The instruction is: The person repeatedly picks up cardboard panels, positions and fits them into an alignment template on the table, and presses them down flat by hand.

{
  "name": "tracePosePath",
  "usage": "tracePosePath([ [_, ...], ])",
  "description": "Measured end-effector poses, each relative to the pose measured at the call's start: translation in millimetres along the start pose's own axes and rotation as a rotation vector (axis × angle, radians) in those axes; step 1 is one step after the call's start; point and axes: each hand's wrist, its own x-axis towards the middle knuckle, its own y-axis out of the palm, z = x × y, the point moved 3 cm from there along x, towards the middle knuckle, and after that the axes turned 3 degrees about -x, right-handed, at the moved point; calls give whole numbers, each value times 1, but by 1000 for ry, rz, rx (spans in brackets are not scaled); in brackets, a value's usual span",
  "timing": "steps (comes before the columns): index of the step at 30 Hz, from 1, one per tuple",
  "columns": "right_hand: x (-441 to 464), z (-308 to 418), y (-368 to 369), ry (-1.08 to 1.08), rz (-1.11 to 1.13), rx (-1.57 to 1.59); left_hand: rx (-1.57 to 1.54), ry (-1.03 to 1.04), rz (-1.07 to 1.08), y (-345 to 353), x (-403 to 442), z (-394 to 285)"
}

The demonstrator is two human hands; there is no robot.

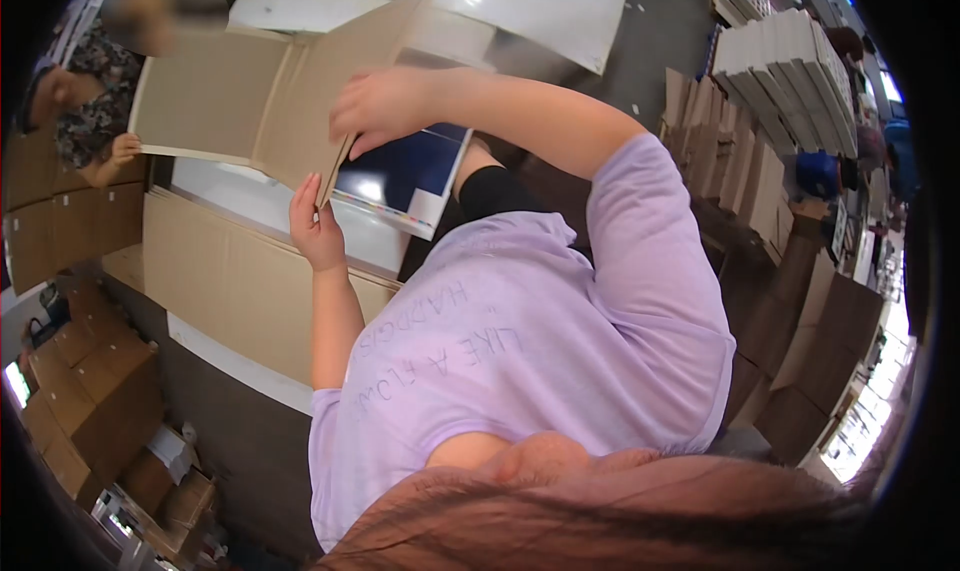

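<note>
A large tan cardboard panel (325,81) with a crease stands raised on its near half, while its far half (205,96) spreads toward the left. My left hand (318,229) grips the panel's lower near corner, fingers closed on the edge. Higher along that same edge, my right hand (385,106) has its fingers bent around the board. Just beyond and under my right hand is a dark blue printed sheet (400,171) with a white border and a strip of coloured marks. The panel hides part of it.
Across the panel, another person's hand (125,149) holds its far left corner. More flat cardboard (230,261) lies on the near side. Brown boxes (100,381) are stacked at lower left. White stacks (790,81) and upright cardboard (725,151) stand at right.
</note>
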Motion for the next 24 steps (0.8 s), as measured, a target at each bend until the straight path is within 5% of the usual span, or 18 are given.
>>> tracePosePath([
  [3, -33, -46, -68, 268, -354, 193, 36, -17, -71, -21, 20, 3],
  [5, -92, -111, -63, 548, -512, -44, 28, -23, -75, -25, 23, 10],
  [8, -139, -180, -34, 814, -300, 104, 35, 22, -98, -27, 13, 3],
  [12, -72, -192, 1, 772, -376, 683, 91, 74, -165, -32, 12, 2],
  [24, 4, -253, -33, 325, -112, 739, 120, 49, -560, -41, 19, -10],
])
